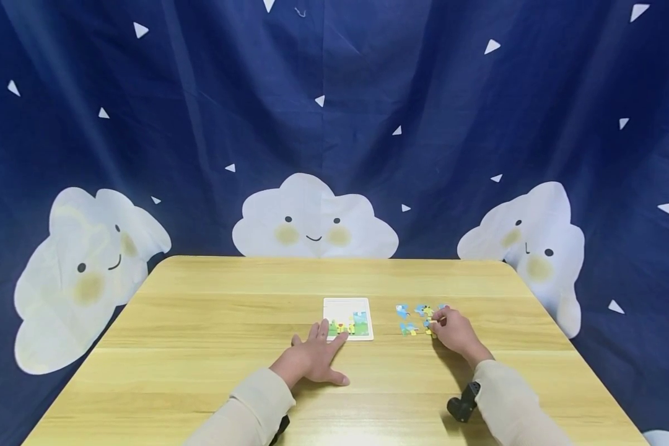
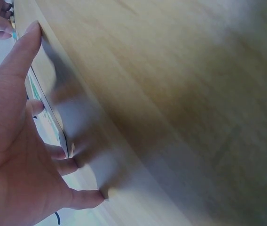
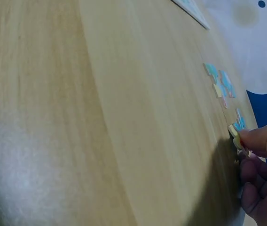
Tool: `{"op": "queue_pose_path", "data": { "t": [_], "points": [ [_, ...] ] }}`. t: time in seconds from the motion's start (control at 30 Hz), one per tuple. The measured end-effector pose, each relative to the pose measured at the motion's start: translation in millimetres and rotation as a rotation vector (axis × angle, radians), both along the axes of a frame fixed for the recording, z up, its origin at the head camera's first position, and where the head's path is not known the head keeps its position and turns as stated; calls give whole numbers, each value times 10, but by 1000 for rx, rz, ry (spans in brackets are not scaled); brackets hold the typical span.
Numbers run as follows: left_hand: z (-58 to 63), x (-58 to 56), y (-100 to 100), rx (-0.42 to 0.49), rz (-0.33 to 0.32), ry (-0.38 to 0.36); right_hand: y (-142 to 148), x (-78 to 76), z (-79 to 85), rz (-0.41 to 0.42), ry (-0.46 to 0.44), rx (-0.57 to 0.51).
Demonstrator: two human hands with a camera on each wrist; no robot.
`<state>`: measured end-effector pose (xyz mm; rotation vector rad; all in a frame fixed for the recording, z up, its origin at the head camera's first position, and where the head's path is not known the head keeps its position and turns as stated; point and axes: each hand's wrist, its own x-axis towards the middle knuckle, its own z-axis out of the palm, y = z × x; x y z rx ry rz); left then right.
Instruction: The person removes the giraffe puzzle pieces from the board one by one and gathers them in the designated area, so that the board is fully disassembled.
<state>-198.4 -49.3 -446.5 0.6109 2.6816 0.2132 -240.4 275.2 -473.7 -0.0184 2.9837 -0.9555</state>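
A white puzzle board [image 1: 347, 306] lies flat on the table, with fitted pieces [image 1: 360, 325] showing green, yellow and light blue along its bottom and right side. My left hand [image 1: 314, 358] is spread with straight fingers, the fingertips at the board's lower left edge and the thumb out to the right. To the right of the board, my right hand [image 1: 456, 329] pinches a yellowish jigsaw piece [image 3: 235, 136] between thumb and fingers, low over the table. Loose jigsaw pieces [image 1: 402, 310] in blue, yellow and green lie beside it; the hand partly hides some.
The light wooden table [image 1: 228, 310] reaches back to a dark blue curtain [image 1: 323, 136] with white clouds and triangles. A black wrist device [image 1: 464, 402] hangs under the right sleeve [image 1: 507, 396].
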Motion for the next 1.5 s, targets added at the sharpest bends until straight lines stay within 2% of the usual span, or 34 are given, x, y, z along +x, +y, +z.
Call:
{"op": "queue_pose_path", "data": {
  "t": [0.2, 0.43, 0.7, 0.93, 1.13, 1.27, 1.5],
  "points": [
    [-1, -4, -1, 3, 5, -3, -2, 3, -34, -6, 31, 23],
    [-12, -8, 5, -10, 3, -1, -81, 7, 36, -8, 74, -4],
    [-35, -20, 9, -18, 1, 1, -289, -41, 118, 47, 119, -49],
    [-43, -22, 7, -22, 4, 1, -486, -84, 116, 61, 70, -86],
    [-41, -14, 10, -27, 4, 5, -696, -133, 83, 92, 146, -91],
    [-29, -10, 16, -35, 0, 11, -842, -173, 72, 95, 102, -94],
    [-23, -32, 19, -57, -10, 13, -1078, -197, 109, 133, 85, -100]
  ]
}}
